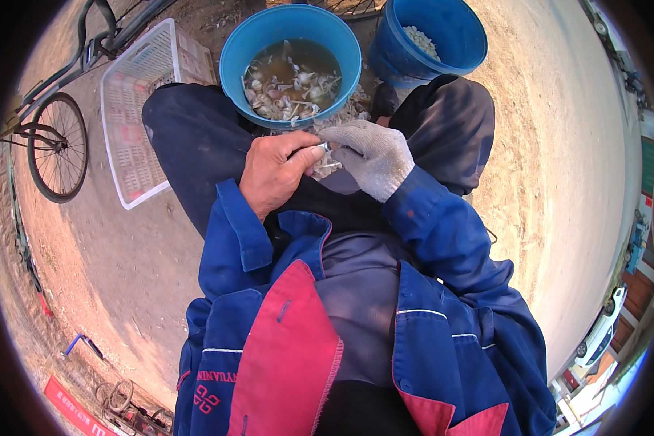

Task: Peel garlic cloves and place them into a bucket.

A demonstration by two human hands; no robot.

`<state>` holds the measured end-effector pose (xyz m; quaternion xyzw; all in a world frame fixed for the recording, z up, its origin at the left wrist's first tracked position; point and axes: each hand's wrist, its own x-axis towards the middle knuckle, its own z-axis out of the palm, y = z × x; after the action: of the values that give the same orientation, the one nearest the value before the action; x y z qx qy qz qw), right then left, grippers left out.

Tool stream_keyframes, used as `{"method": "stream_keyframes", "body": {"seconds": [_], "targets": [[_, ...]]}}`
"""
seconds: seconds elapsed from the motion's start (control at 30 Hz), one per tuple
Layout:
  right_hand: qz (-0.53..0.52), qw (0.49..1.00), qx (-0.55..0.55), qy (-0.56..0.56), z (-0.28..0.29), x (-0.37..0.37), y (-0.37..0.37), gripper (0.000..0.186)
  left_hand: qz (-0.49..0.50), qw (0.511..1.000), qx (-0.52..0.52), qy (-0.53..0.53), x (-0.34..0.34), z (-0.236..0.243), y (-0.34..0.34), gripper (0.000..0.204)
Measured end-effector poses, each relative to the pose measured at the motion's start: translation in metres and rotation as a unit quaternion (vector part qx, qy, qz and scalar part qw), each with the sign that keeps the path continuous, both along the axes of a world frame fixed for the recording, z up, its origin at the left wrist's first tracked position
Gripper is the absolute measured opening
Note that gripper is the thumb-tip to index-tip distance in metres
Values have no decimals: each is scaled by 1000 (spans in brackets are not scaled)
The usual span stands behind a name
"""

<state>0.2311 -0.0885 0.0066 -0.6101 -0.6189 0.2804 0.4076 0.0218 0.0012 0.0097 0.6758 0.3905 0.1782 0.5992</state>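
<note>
My bare left hand (272, 173) grips a small metal blade or tool (320, 147) over my lap. My right hand (374, 156), in a white knit glove, pinches a small pale garlic clove (332, 151) against that tool. Just beyond both hands stands a blue bucket (232, 54) holding brownish water with several pale cloves and skins floating in it. A heap of papery skins (325, 166) lies between my knees under the hands. A second blue bucket (461, 54) at the upper right holds white peeled cloves (421, 40).
A white plastic crate (134, 116) lies on the dirt ground at left, beside a bicycle (54, 142). Sandy ground stretches to the right, with parked cars (599, 334) at the lower right rim. My blue work jacket with red lining fills the lower middle.
</note>
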Motion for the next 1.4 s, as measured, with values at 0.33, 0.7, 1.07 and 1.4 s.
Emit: {"method": "stream_keyframes", "body": {"seconds": [0.33, 0.7, 1.07, 1.4], "targets": [[12, 1000, -21, 8, 2, 5, -2, 27, -11, 1000, -13, -15, 2, -4, -2, 18], [22, 999, -34, 13, -7, 14, -5, 26, -24, 1000, 7, -8, 6, -5, -4, 18], [12, 983, -150, 101, -2, 17, -5, 30, -29, 998, -36, -44, 6, -7, -3, 18], [-20, 959, -175, 221, -10, 13, -6, 28, -25, 999, 8, -33, 7, -10, -2, 18]]}}
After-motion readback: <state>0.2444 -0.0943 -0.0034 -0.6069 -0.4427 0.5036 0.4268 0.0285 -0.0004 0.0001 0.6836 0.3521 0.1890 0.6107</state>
